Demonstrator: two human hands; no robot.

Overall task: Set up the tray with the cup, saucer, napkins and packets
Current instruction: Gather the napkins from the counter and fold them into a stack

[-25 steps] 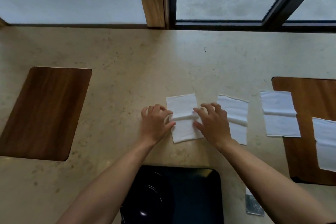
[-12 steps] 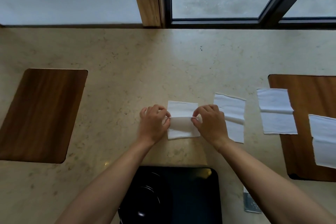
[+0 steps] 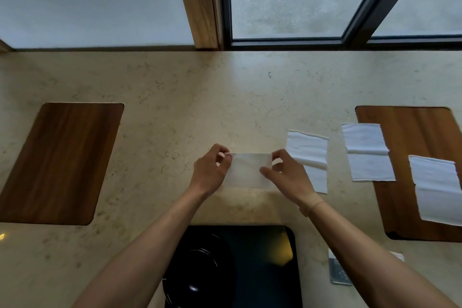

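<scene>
A white napkin [image 3: 250, 170], folded in half, is held between both hands above the marble counter. My left hand [image 3: 211, 170] pinches its left edge and my right hand [image 3: 287, 172] pinches its right edge. Three more white napkins lie flat to the right: one [image 3: 308, 155] beside my right hand, one [image 3: 367, 155] straddling the edge of a wooden board, one [image 3: 437, 187] on that board. A black tray [image 3: 265, 265] sits at the near edge, with a dark saucer [image 3: 200, 270] on its left side. A grey packet [image 3: 337, 272] lies right of the tray, partly under my right forearm.
A wooden board [image 3: 60, 160] is set into the beige marble counter [image 3: 175, 97] at the left, another wooden board [image 3: 420, 132] at the right. A window with a dark frame [image 3: 287, 40] and a wooden post [image 3: 197, 2] run along the back edge.
The napkin lay open on the counter under both hands. Its near half has been folded up onto the far half, and both hands now pinch its side edges.
</scene>
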